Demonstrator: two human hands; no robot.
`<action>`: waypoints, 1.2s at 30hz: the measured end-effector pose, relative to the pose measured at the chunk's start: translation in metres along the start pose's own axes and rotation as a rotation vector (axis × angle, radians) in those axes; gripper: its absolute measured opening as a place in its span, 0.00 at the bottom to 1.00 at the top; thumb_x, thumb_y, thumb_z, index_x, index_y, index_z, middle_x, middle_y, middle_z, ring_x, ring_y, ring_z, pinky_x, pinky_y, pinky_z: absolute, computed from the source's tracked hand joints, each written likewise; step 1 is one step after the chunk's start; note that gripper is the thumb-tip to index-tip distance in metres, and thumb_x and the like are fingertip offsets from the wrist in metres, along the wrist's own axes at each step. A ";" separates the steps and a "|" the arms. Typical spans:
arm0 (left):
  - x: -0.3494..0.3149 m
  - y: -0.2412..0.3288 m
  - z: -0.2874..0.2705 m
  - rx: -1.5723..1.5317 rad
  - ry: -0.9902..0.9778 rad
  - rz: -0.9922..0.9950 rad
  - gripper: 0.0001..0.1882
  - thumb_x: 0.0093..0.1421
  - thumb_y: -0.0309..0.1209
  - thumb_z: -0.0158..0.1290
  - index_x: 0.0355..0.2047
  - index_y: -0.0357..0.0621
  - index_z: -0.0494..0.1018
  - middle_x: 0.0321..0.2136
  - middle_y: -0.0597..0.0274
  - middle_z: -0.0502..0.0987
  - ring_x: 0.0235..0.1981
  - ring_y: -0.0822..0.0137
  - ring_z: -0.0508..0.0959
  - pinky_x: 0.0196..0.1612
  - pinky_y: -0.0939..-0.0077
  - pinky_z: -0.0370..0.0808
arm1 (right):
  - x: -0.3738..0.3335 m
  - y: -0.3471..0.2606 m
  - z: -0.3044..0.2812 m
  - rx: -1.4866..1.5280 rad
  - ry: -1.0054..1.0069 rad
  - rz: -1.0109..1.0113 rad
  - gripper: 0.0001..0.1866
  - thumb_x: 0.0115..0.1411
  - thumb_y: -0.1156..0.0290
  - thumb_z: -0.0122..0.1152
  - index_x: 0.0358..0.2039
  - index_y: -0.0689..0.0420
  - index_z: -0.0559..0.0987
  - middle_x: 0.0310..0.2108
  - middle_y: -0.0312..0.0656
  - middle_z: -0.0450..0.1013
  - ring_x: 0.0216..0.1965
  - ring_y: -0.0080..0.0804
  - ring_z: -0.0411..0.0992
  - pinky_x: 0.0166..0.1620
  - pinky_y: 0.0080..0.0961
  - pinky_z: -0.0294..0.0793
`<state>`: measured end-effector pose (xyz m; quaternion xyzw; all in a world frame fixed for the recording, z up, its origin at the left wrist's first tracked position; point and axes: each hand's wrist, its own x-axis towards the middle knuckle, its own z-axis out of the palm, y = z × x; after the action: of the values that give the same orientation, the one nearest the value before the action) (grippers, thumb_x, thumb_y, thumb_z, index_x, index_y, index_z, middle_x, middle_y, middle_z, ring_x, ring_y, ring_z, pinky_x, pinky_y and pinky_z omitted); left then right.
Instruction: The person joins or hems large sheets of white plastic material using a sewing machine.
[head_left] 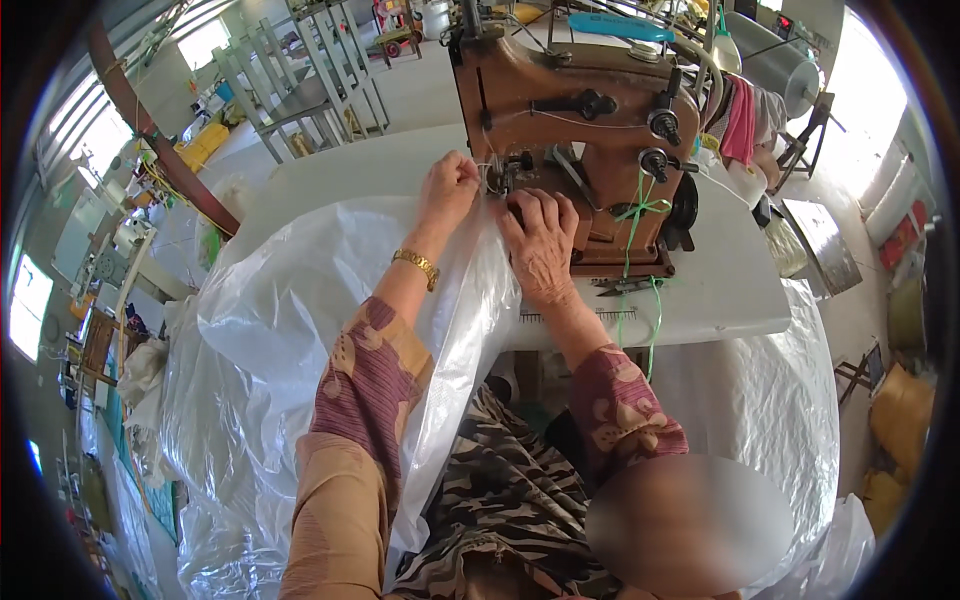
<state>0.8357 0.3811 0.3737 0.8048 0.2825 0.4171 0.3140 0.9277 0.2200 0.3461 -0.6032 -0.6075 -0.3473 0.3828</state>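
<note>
Left grip raised above the desk, just left of the needle end of a brown sewing machine. Thumb and forefinger tips pressed together; a bit of white thread shows close by, but too small to tell whether it is pinched. Gold wristband on that wrist.

Right grip palm down, fingers bent, close by the machine's foot and beside the edge of the sheet. Fingertips partly hidden; unable to tell whether they pinch anything.

Sheet: white, glossy, see-through in part. Its gathered end runs up between the 2 forearms to the needle area; the bulk spreads over the left of the desk and hangs down in folds. More white sheeting at right, below the desk edge.

Machine stands on the desk. Green ribbon tied at its right end, tails hanging past the desk edge. Dark snips lie in front of the base. Blue item on top of the machine.

Sleeves patterned in purple and tan; camouflage cloth over the lap. Behind: grey metal frame at left, pink cloth and a large grey roll at right.
</note>
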 end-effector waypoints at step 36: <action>-0.373 0.103 -0.115 0.146 -0.147 -0.266 0.18 0.53 0.27 0.63 0.45 0.40 0.75 0.31 0.60 0.81 0.37 0.66 0.79 0.43 0.74 0.73 | -0.135 -0.113 -0.051 1.048 0.005 0.893 0.16 0.68 0.69 0.53 0.53 0.63 0.71 0.38 0.35 0.74 0.38 0.20 0.69 0.45 0.18 0.69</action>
<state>0.5741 0.0787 0.3183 0.8093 0.3923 0.2900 0.3272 0.8149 0.1081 0.2554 -0.5303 -0.3877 0.1820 0.7317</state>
